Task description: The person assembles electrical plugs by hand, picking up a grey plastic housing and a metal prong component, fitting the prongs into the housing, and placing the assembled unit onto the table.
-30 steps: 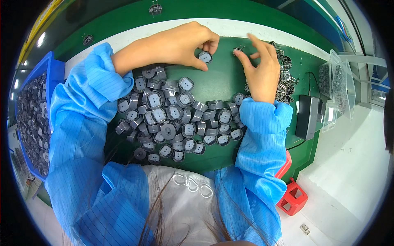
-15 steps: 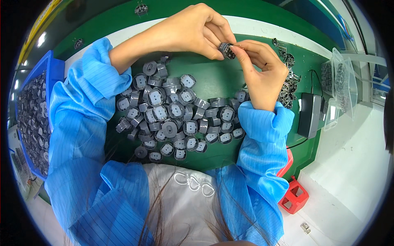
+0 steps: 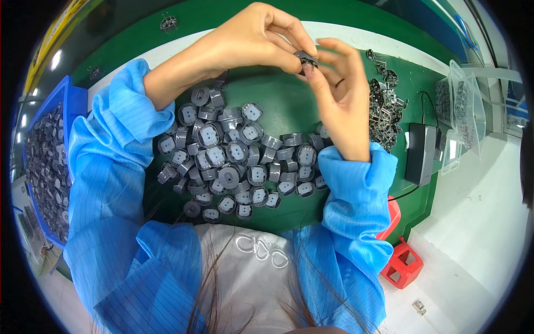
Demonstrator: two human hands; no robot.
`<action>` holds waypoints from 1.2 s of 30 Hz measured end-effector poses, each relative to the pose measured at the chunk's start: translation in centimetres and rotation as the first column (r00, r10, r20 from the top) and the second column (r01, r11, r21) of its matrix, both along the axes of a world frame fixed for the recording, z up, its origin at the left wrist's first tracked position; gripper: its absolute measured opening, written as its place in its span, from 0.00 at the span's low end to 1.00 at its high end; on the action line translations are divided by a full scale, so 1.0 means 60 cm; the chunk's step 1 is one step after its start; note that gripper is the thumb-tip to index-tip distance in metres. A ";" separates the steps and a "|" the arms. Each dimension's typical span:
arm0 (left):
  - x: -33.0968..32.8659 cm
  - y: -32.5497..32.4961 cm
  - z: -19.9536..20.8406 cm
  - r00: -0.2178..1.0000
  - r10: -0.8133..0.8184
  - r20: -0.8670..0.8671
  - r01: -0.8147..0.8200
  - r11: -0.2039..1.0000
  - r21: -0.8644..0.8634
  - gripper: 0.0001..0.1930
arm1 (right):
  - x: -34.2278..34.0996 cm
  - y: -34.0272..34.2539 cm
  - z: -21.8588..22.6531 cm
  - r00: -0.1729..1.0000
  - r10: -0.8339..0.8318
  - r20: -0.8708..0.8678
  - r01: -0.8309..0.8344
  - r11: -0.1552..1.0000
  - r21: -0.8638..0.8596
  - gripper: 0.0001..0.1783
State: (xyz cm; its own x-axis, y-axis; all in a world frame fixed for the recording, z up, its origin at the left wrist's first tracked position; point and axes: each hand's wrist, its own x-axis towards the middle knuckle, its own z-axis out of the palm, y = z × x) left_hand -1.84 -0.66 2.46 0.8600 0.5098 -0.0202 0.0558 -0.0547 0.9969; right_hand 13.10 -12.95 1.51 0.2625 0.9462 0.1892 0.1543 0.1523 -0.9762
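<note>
- Housing, small, round and dark, is held up over the far edge of the table, about midway between the left and right edges.
- Left hand has its grip clamped on it, thumb and fingertips pinching from the left.
- Right hand is right there too: thumb touching the piece's near side, the other fingers spread apart. Can't tell if any of them touch its back.
- Key bit, imo: the piece sits at the left fingertips, just left of the right palm, so both hands are basically equally near. It's too stubby for me to read a long axis.
- Loose grey housings are piled from the table's left side toward its near edge.
- Wiry metal parts are heaped by the right edge, just beyond the right hand.
</note>
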 end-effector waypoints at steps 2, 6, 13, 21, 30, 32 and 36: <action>-0.002 -0.002 0.003 0.999 0.016 -0.044 -0.016 1.000 -0.009 0.10 | 0.009 0.000 -0.001 0.992 0.068 -0.105 -0.071 0.997 -0.029 0.16; -0.002 -0.003 0.003 1.000 -0.024 -0.001 0.023 0.981 0.194 0.10 | 0.008 0.000 0.001 0.973 0.120 -0.197 -0.129 0.991 -0.030 0.13; -0.011 0.073 -0.011 0.984 0.176 0.000 -0.174 0.974 0.144 0.10 | 0.118 0.044 -0.033 0.486 -0.342 0.804 0.271 0.934 0.233 0.20; -0.065 0.156 -0.067 0.837 0.547 -0.022 -0.240 0.403 0.883 0.12 | 0.192 0.068 -0.061 0.263 -0.326 0.908 0.551 0.824 0.136 0.10; -0.026 0.029 0.010 0.692 -0.632 -0.348 0.721 0.584 0.374 0.18 | 0.108 0.024 -0.032 0.655 -0.247 0.714 0.414 0.908 -0.065 0.10; -0.020 0.021 0.000 0.711 -0.608 -0.354 0.703 0.598 0.385 0.18 | 0.093 0.018 -0.029 0.655 -0.242 0.716 0.397 0.916 -0.053 0.11; -0.006 0.009 -0.012 0.772 -0.545 -0.328 0.636 0.653 0.411 0.14 | 0.068 0.000 -0.012 0.719 -0.226 0.657 0.311 0.950 -0.013 0.12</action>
State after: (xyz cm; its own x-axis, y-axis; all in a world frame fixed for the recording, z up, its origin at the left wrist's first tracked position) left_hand -2.23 -0.13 1.72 0.9881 -0.1249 -0.0897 -0.0015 -0.5907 0.8069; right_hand 17.20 -12.93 0.78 0.3652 0.8802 0.3030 0.7649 -0.0983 -0.6366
